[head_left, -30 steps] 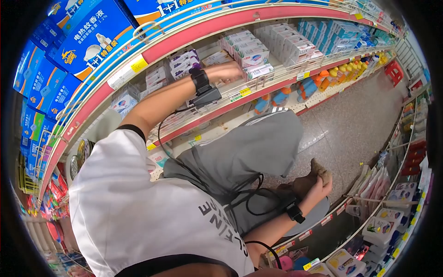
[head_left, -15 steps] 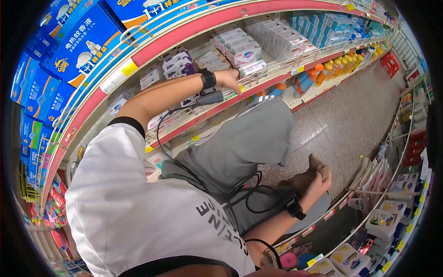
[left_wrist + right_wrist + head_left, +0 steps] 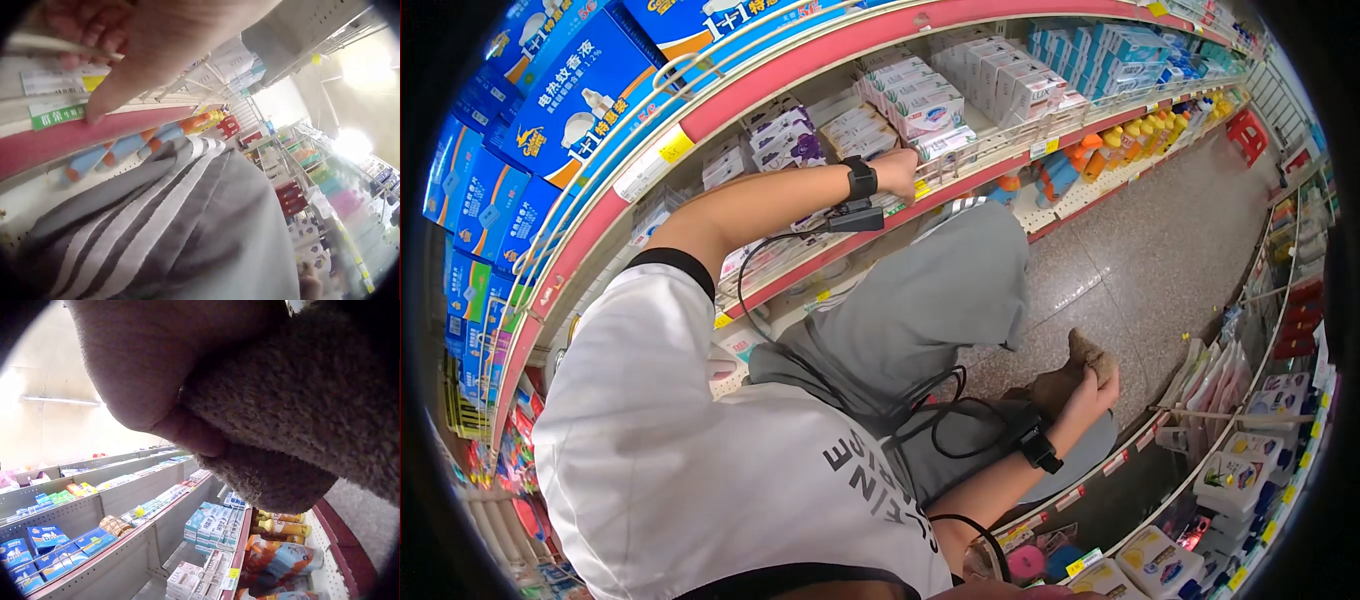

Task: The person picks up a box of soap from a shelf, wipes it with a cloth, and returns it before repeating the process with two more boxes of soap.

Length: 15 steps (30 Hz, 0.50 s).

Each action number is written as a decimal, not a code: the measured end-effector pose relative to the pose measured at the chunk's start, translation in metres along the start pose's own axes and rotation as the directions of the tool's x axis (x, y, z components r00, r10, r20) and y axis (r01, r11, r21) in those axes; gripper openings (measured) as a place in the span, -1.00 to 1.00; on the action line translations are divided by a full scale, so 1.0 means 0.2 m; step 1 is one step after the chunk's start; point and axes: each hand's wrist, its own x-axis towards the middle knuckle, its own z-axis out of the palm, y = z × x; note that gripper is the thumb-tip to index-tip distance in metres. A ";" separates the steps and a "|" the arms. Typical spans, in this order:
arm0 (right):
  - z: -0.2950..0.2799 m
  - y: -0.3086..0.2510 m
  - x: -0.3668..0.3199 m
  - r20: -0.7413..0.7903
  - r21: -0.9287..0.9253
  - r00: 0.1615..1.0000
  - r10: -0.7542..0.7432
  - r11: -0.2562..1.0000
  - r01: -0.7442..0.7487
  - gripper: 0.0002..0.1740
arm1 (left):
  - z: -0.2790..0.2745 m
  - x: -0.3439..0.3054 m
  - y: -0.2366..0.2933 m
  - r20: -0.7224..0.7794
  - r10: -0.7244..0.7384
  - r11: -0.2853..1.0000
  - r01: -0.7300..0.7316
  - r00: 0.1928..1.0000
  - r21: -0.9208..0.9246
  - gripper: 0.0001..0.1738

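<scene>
My left hand is at the front edge of the soap shelf. In the left wrist view its fingers curl behind the wire rail, and the thumb hangs down over the pink shelf strip beside a price tag. Boxed soaps stand just behind this hand. Low over the floor, near the bent knee, my right hand grips a fuzzy brown cloth. Part of the cloth sticks up above the fingers, and more of it hangs below.
Blue mosquito-liquid boxes fill the upper shelf. Orange and blue bottles lie on the bottom shelf. A red stool stands down the aisle. Opposite is another rack with white soap packs. Black cables loop across the lap.
My left hand, blurred over the soap boxes a second ago, came to the shelf's front edge and now stays there. The right hand keeps its hold on the cloth.
</scene>
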 end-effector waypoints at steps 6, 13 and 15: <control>0.00 0.00 -0.01 -0.019 0.003 1.000 -0.018 1.000 0.018 -0.69 | -0.03 -0.02 0.04 0.031 -0.041 0.999 0.041 0.999 0.016 -0.43; -0.02 -0.01 -0.01 0.017 0.019 0.999 0.035 0.999 -0.035 -0.62 | -0.02 -0.03 0.03 -0.002 -0.058 0.998 0.058 0.998 0.018 -0.44; -0.02 0.00 -0.01 0.000 -0.003 0.999 0.032 0.999 -0.032 -0.62 | 0.00 -0.02 0.01 -0.017 -0.041 0.999 0.041 0.999 0.019 -0.44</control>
